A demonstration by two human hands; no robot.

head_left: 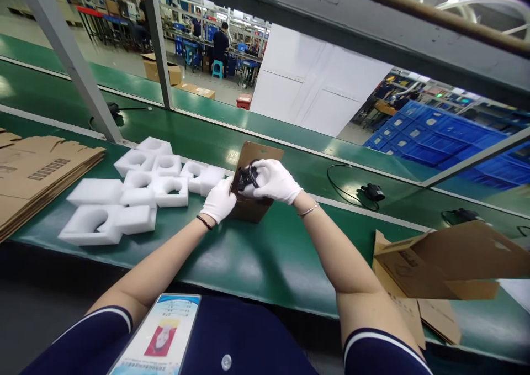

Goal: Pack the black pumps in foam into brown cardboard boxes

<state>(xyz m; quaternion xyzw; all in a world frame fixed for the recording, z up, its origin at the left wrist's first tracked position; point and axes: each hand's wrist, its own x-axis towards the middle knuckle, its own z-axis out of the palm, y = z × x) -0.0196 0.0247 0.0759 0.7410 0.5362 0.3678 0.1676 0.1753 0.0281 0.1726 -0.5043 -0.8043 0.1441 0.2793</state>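
Note:
A small brown cardboard box (252, 210) stands open on the green bench, its hanging flap with a slot raised at the back. My left hand (219, 200), in a white glove, is closed on the box's left side. My right hand (276, 180), gloved too, grips a black corded device (245, 178) at the box's opening. A loop of its black cable shows by the fingers, and something white, perhaps foam, lies under it. The device's lower part is hidden by the box and my hand. White foam blocks (171, 191) with round cutouts lie left of my left hand.
Flat cardboard cartons (37, 170) are stacked at the far left. An open carton (439, 259) lies at the right over flat cardboard. Black corded devices (372, 192) rest on the green conveyor behind a metal rail. Grey frame posts (159, 43) rise ahead. People work in the background.

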